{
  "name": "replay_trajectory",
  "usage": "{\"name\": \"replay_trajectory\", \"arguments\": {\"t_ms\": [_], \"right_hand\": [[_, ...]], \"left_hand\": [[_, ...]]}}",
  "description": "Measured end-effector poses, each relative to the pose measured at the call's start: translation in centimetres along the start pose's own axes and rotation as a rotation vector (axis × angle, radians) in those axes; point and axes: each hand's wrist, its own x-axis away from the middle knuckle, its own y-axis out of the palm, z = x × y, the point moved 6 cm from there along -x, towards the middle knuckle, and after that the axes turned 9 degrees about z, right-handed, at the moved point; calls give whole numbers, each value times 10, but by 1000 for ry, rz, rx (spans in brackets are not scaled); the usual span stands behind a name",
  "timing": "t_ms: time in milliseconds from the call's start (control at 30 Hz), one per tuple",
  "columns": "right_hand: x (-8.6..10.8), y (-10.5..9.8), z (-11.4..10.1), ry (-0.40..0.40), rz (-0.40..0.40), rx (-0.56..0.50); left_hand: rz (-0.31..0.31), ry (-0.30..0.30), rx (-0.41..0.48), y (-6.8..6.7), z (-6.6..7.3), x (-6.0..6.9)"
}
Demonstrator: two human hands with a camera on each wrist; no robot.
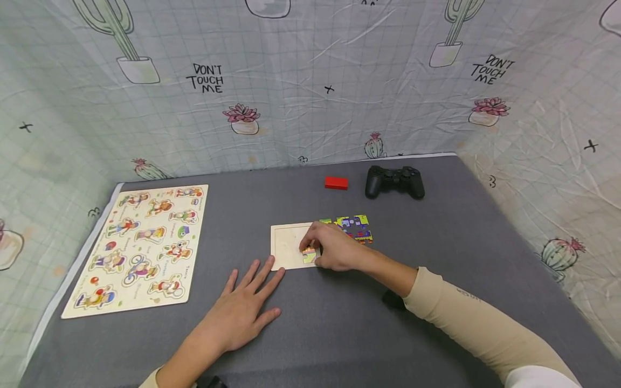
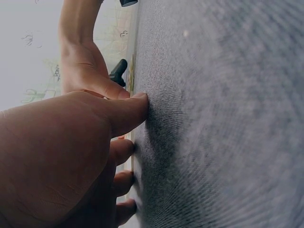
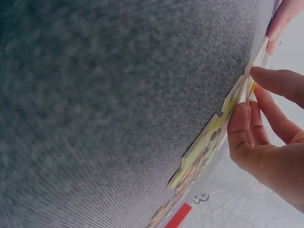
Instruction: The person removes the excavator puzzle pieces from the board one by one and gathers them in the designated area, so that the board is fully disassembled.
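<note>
A pale wooden puzzle tray (image 1: 286, 242) lies flat in the middle of the table. Over its right part, my right hand (image 1: 336, 248) pinches a small yellow-green puzzle piece (image 1: 309, 256) between thumb and fingers, close to the tray's surface. In the right wrist view, only the thin edge of that puzzle piece (image 3: 250, 90) shows between the fingertips. My left hand (image 1: 242, 312) rests palm down with fingers spread, its fingertips at the tray's lower left corner. Several colourful loose pieces (image 1: 361, 229) lie right of the tray, partly hidden behind my right hand.
A large picture board (image 1: 162, 215) with cartoon figures lies at the left. Toward the back are a red block (image 1: 336, 183) and a black game controller (image 1: 394, 182). A patterned cloth (image 1: 291, 81) hangs around the grey table (image 1: 233, 215).
</note>
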Motion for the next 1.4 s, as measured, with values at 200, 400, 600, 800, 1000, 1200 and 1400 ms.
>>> {"name": "replay_trajectory", "arguments": {"t_ms": [200,400,600,800,1000,1200,1400], "right_hand": [[-1,0,-2,-10,5,5],[-1,1,-1,-17,4,13],[-3,1,1,-2,-8,8],[-5,3,4,17,-10,-10],[-5,3,5,41,-4,-38],[-5,1,12,90,0,-123],[-2,-5,17,103,6,-186]], "left_hand": [[5,5,-7,0,0,0],[7,6,-10,1,0,0],[2,-1,-10,1,0,0],[1,-5,-5,0,0,0],[6,2,-6,0,1,0],[6,10,-7,0,1,0],[14,7,1,-1,1,1]]}}
